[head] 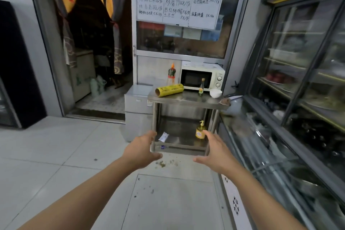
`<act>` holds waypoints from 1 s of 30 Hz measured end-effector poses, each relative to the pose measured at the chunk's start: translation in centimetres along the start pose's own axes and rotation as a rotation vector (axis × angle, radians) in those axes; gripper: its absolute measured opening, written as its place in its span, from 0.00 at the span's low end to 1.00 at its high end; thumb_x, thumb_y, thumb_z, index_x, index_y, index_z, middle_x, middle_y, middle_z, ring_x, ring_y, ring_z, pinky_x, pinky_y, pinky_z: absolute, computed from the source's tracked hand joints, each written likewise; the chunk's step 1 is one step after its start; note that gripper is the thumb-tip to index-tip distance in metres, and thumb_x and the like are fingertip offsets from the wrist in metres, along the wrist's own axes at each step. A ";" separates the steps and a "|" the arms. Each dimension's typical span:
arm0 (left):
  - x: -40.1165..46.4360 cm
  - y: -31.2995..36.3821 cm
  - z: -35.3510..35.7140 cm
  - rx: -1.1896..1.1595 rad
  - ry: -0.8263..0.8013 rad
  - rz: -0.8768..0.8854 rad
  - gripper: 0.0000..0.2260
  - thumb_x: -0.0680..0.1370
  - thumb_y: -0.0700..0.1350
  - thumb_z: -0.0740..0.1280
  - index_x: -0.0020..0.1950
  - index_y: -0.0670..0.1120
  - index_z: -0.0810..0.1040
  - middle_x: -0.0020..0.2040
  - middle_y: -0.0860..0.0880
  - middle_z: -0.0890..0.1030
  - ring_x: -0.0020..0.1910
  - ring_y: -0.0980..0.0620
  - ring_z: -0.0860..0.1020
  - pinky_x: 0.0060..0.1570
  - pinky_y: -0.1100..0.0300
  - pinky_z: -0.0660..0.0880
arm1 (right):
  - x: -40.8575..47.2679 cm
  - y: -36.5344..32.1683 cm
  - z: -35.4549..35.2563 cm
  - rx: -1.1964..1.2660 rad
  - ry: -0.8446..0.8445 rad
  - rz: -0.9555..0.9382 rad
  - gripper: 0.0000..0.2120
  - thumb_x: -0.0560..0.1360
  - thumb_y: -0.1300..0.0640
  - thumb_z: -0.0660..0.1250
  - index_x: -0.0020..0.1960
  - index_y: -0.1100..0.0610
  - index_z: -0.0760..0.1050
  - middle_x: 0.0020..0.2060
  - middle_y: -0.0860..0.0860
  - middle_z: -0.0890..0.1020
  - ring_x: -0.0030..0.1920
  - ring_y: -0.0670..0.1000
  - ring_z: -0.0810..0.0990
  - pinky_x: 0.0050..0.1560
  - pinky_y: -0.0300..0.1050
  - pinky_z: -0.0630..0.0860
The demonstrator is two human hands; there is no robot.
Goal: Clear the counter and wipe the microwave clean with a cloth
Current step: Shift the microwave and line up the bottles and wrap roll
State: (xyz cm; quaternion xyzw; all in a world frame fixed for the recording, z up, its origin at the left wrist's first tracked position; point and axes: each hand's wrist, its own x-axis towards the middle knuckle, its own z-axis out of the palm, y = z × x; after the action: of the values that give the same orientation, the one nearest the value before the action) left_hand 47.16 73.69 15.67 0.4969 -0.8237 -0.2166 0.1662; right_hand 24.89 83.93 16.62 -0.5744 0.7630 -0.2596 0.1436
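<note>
At twelve o'clock on the steel counter (186,99): microwave (202,78), light stiff film roll (169,90), slippery glass bottle (201,87) for the neck, fragile white bowl (215,93). Nearer, left hand (142,148) and right hand (214,150), spread, empty.

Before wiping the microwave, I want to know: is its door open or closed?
Closed. The dark window door of the microwave sits flush with the white front beside its two knobs, and no interior shows. A small bottle stands just before it.
</note>
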 end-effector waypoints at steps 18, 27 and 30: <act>28.7 -5.6 -1.8 -0.011 -0.087 0.128 0.33 0.70 0.53 0.73 0.70 0.53 0.62 0.64 0.50 0.74 0.59 0.50 0.74 0.56 0.53 0.75 | 26.1 0.9 2.8 0.006 0.089 0.132 0.47 0.63 0.43 0.75 0.74 0.46 0.52 0.72 0.47 0.60 0.71 0.49 0.63 0.69 0.50 0.65; 41.5 -6.1 -1.1 -0.025 -0.030 -0.007 0.32 0.69 0.53 0.73 0.70 0.53 0.63 0.65 0.50 0.74 0.60 0.50 0.74 0.58 0.53 0.74 | 42.8 4.3 2.4 -0.027 0.026 0.045 0.47 0.65 0.42 0.74 0.75 0.49 0.53 0.73 0.49 0.60 0.72 0.51 0.61 0.68 0.47 0.62; 44.7 -7.0 -1.4 -0.020 -0.008 -0.038 0.31 0.70 0.53 0.73 0.69 0.53 0.63 0.64 0.52 0.74 0.60 0.51 0.74 0.58 0.54 0.73 | 47.5 4.3 2.9 -0.032 -0.008 0.016 0.47 0.65 0.42 0.75 0.75 0.49 0.52 0.73 0.49 0.59 0.72 0.51 0.60 0.68 0.47 0.62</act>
State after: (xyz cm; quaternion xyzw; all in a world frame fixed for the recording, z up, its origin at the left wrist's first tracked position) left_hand 32.86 30.71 15.80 0.5100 -0.8126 -0.2298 0.1638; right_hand 8.80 38.98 15.57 -0.5715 0.7711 -0.2438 0.1394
